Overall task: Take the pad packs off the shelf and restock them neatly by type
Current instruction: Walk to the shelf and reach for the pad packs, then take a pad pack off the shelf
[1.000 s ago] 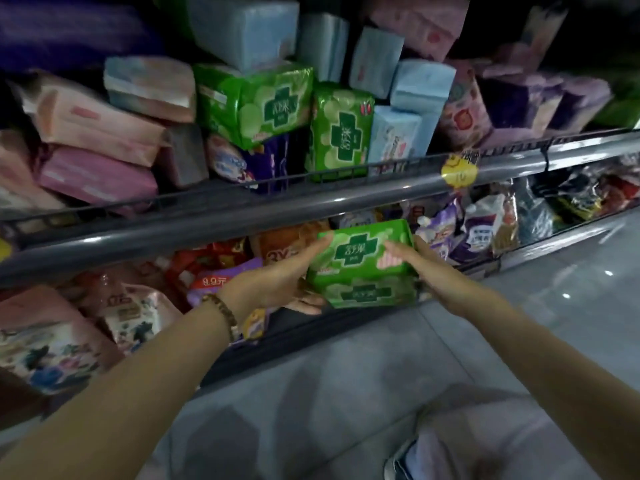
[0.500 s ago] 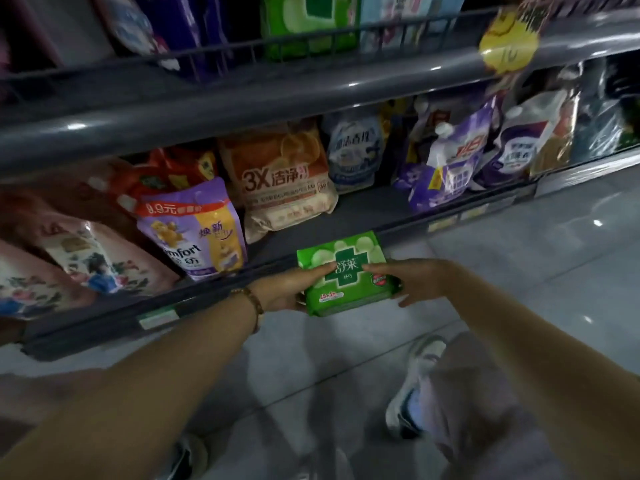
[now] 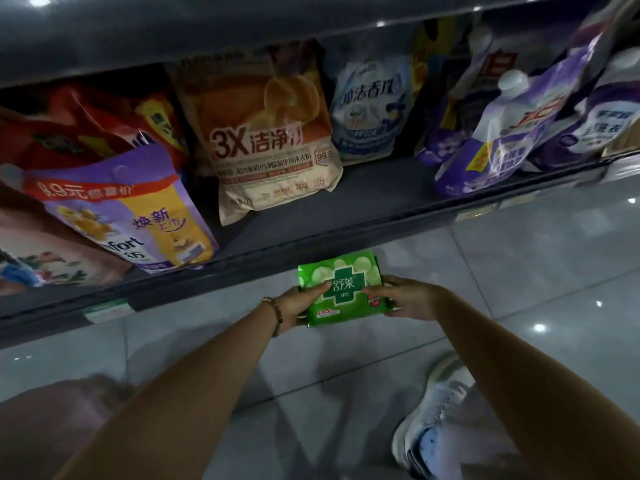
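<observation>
A green pad pack (image 3: 341,289) with a white-edged cross logo is held low over the grey tiled floor, just in front of the bottom shelf's edge (image 3: 311,244). My left hand (image 3: 299,304) grips its left side with the thumb lying on top. My right hand (image 3: 403,297) grips its right side, fingers curled round the edge. The upper shelf with the other pad packs is out of view.
The bottom shelf holds detergent refill bags: a purple one (image 3: 128,209) at the left, an orange one (image 3: 266,133) in the middle, a pale blue one (image 3: 370,109) and purple spouted ones (image 3: 512,126) at the right. My white shoe (image 3: 433,417) stands on the floor (image 3: 519,271).
Both hands have carried the green pack down from the pad shelf to just above the floor. My view has tilted down, so the pad shelf has left the frame.
</observation>
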{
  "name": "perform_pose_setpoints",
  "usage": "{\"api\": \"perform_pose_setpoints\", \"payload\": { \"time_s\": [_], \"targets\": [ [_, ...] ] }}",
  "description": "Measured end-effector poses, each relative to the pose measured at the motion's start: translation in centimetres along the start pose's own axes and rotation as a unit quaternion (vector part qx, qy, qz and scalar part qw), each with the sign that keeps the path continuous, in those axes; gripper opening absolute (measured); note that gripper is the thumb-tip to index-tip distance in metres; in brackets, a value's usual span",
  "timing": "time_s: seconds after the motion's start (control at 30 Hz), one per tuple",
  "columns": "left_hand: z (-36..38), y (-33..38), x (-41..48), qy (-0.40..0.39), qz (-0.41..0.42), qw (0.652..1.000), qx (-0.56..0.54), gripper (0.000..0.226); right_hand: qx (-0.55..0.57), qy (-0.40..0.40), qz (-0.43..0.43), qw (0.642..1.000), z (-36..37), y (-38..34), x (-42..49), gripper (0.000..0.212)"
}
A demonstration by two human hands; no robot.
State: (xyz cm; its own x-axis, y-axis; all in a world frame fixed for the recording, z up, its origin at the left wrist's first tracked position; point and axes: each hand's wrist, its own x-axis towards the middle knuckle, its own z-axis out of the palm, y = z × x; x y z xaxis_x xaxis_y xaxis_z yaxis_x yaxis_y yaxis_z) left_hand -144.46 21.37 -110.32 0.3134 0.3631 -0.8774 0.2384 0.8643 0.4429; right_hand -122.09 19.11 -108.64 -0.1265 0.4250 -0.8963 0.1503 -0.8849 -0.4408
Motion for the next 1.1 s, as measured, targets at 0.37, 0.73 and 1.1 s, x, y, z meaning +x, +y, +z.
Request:
{"api": "perform_pose_setpoints", "payload": {
  "time_s": [0.37, 0.73, 1.1],
  "targets": [
    [0.5, -2.4, 4.5, 0.077, 0.025, 0.996, -0.043, 0.039, 0.047, 0.016, -0.061, 0.997, -0.4, 1.7, 3.2, 0.04],
    [0.0, -4.6, 4.8, 0.162, 0.002, 0.986, 0.033, 0.048, 0.007, 0.103, -0.045, 0.994, 0.1, 3.3, 2.5, 0.047],
    [-0.1, 3.9, -6.4, 0.203, 0.138, 0.924, 0.293, 0.06, -0.329, 0.127, -0.133, 0.926, -1.4, -1.7, -6.9, 0.069]
  ]
}}
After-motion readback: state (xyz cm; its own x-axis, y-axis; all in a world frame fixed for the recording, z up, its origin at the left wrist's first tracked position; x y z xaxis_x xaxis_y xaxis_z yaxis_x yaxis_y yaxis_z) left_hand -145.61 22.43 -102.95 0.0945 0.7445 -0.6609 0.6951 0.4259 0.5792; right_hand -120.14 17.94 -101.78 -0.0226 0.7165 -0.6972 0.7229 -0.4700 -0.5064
